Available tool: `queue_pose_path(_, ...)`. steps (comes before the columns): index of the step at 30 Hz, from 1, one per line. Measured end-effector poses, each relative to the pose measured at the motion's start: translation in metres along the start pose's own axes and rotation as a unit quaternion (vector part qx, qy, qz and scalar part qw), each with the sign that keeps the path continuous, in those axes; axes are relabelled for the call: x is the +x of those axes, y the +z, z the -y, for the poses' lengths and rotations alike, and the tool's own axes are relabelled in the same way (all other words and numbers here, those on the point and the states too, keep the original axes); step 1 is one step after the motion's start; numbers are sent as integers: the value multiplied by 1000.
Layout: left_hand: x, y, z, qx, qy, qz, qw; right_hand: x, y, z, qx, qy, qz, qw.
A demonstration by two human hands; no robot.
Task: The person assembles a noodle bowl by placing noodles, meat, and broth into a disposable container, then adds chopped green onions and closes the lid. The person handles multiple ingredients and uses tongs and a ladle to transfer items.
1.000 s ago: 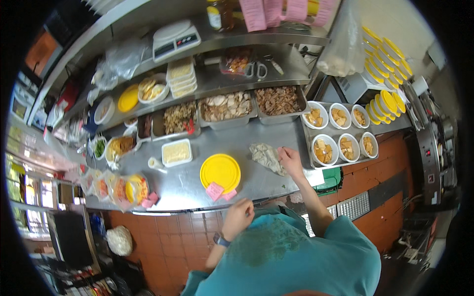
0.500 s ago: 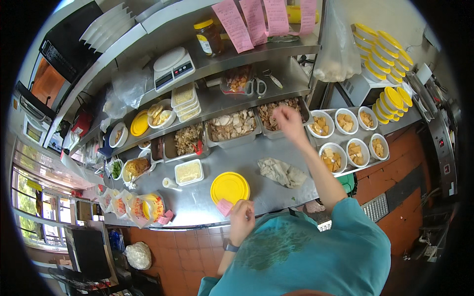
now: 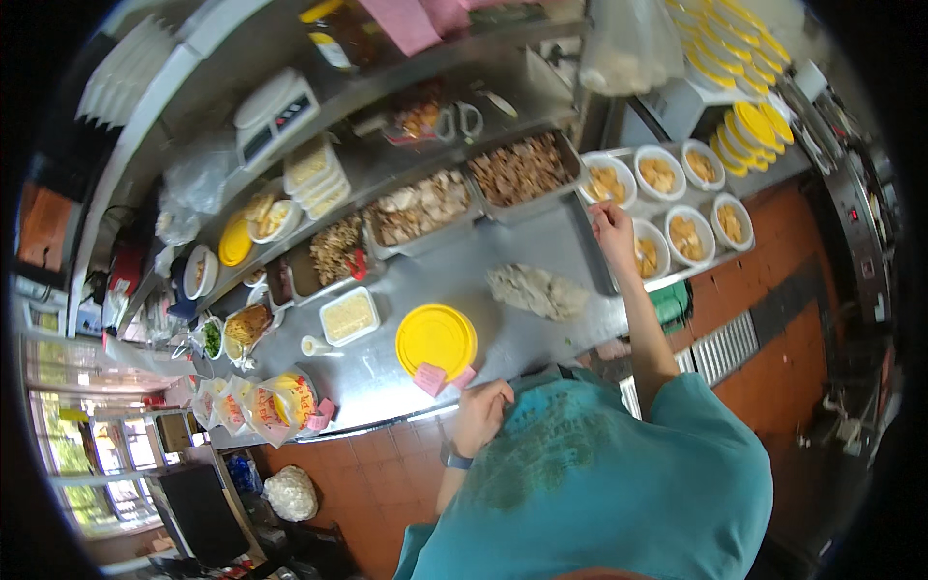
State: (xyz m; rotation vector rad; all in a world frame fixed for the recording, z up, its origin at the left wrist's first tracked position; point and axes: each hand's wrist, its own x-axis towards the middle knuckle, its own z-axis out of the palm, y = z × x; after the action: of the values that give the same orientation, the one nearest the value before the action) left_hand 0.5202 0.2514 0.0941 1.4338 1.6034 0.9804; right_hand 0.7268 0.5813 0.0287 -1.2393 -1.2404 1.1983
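My right hand (image 3: 611,232) is over the bowls at the right, between the white bowl of yellowish chunks (image 3: 608,182) and the one below it (image 3: 648,247). Its fingers are bunched together; whatever they may hold is too small and blurred to make out. Close to the counter's front edge, my left hand (image 3: 483,411) is loosely curled against the teal shirt, with nothing visible in it. Just beyond it, a round yellow lid (image 3: 436,343) lies on the counter with pink slips (image 3: 430,378) at its near side. A crumpled grey cloth (image 3: 537,292) lies between the hands.
Metal trays of brown meat pieces (image 3: 523,170), pale sliced meat (image 3: 421,209) and chopped mushroom-like pieces (image 3: 337,253) line the back. A white tub of pale shreds (image 3: 349,317) is left of the lid. Wrapped packages (image 3: 275,406) stand front left. Yellow-lidded containers (image 3: 744,135) are stacked far right.
My right hand has moved from over the brown meat tray, right and nearer, to the bowls. My left hand stays near the counter edge. The whole view has shifted and tilted.
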Motion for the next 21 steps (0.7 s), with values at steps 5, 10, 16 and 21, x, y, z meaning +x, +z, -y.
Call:
queue_pose_path(5,-2,6,10,5,-49,25,998,-56,-105,-106,-53,122,-121,984)
queue_pose_path(10,8,13,12,28,15,78,996,-60,-144,-92,-2,103,-173,980)
queue_pose_path(16,35,7,-18,112,123,108,980,25,-76,87,-3,-106,-104,989)
queue_pose_path(21,61,-6,-55,130,224,84,962,95,-2,282,-79,-474,-128,867)
